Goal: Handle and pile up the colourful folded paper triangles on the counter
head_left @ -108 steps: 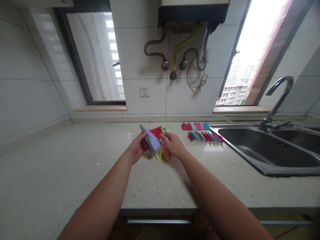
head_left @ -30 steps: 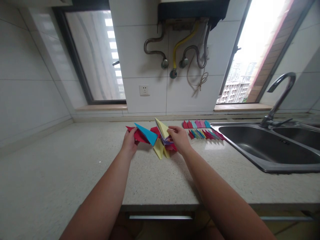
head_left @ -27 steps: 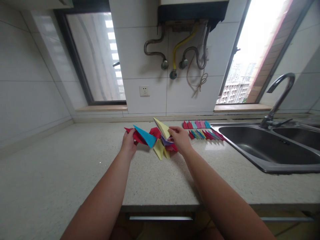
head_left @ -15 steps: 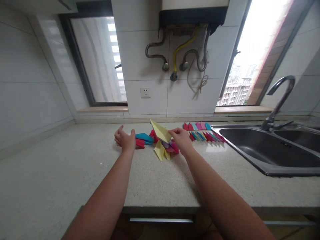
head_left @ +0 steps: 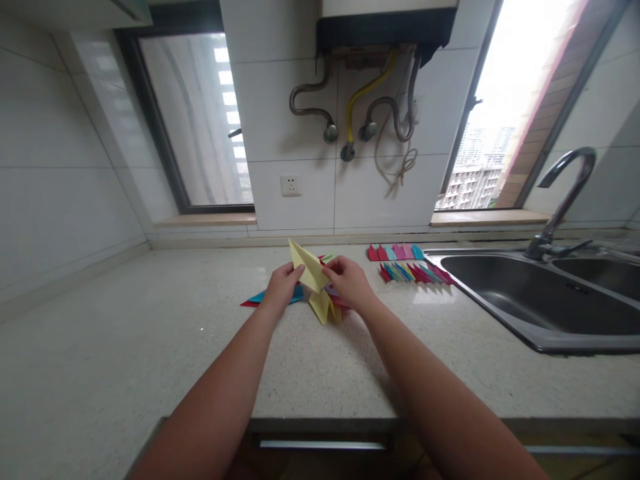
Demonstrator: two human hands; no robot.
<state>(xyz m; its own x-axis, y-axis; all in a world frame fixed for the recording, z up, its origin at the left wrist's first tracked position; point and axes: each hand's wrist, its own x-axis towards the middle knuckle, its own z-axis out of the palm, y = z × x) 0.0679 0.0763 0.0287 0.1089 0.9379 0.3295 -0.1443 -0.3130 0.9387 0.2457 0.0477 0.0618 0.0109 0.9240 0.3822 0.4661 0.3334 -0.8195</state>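
Note:
A pale yellow paper plane [head_left: 307, 265] is held up over the counter between both hands. My left hand [head_left: 284, 283] is closed on its left edge, with the thumb on top. At the right end of the yellow paper plane, my right hand [head_left: 345, 277] pinches it between thumb and fingers. Below it lies a loose pile: another yellow folded paper [head_left: 323, 308], pink ones partly behind my right hand, and a bit of green and red behind. Blue folded paper [head_left: 297, 293] and red folded paper [head_left: 249, 303] stick out around my left hand, which partly hides them.
Small coloured folded papers stand in a back row [head_left: 395, 253] and a front row [head_left: 415, 273], right of the pile. Further right is a steel sink [head_left: 525, 337] with a tap [head_left: 570, 160]. Hoses and a yellow pipe [head_left: 350, 113] hang on the wall behind the counter [head_left: 150, 333].
My left hand has come right from beside the blue and red papers and taken hold of the yellow paper plane. The plane has shifted slightly left; the blue and red papers have turned.

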